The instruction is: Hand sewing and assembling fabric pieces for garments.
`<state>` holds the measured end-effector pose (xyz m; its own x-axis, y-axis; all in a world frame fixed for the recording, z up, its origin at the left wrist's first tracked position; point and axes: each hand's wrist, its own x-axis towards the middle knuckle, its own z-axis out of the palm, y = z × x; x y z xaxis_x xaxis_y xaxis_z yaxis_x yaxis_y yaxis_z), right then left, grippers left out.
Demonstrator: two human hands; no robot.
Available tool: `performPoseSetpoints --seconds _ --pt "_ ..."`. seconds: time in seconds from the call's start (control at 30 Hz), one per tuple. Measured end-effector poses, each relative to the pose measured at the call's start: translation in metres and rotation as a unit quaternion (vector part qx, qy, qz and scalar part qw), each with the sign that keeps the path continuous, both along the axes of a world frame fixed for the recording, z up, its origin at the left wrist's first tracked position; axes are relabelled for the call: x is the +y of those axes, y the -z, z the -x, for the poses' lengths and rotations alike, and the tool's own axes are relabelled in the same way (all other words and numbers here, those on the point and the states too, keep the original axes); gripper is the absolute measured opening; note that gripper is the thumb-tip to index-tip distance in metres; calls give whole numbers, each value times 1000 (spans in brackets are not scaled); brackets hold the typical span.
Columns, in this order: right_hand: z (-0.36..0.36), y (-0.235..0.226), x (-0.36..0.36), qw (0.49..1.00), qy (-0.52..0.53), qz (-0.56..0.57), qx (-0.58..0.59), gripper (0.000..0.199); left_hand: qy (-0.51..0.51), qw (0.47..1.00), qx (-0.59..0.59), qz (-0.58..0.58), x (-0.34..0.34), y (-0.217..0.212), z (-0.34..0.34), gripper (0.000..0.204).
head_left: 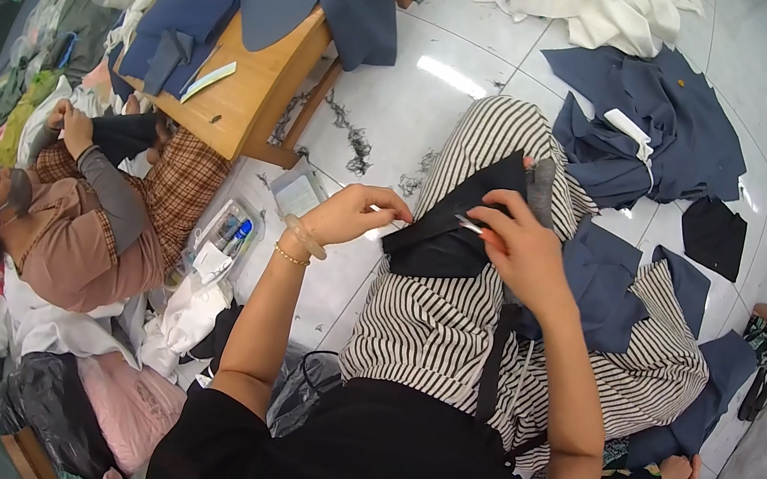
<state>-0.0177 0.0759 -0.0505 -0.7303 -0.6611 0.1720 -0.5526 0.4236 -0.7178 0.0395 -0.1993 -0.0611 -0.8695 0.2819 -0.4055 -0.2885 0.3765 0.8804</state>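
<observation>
Your right hand (524,248) is closing around small thread snips (469,224), blades pointing left onto the black fabric piece (440,234) lying beneath your grip. Your left hand (352,214) is pinching that fabric's left edge, fingertips pressed together.

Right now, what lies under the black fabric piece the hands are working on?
Under the black fabric piece lies the person's striped-trousered leg, with blue-grey fabric pieces beside it. The right hand covers its right edge; anything between cloth and leg is hidden.
</observation>
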Motion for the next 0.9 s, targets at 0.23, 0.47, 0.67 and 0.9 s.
performPoseSetpoints --seconds 0.23,0.47,0.67,0.9 --pt "12 30 -23 990 22 -102 97 13 13 990 113 89 24 20 -10 36" --pt "94 -37 -34 998 -12 -20 -62 17 -80 979 182 41 5 -9 34 27" --pt "164 -93 -57 977 -16 41 -209 9 -101 984 137 -44 -48 -83 105 17" --pt "185 -120 -70 957 19 129 -259 11 -180 966 182 -23 -70 -127 117 19"
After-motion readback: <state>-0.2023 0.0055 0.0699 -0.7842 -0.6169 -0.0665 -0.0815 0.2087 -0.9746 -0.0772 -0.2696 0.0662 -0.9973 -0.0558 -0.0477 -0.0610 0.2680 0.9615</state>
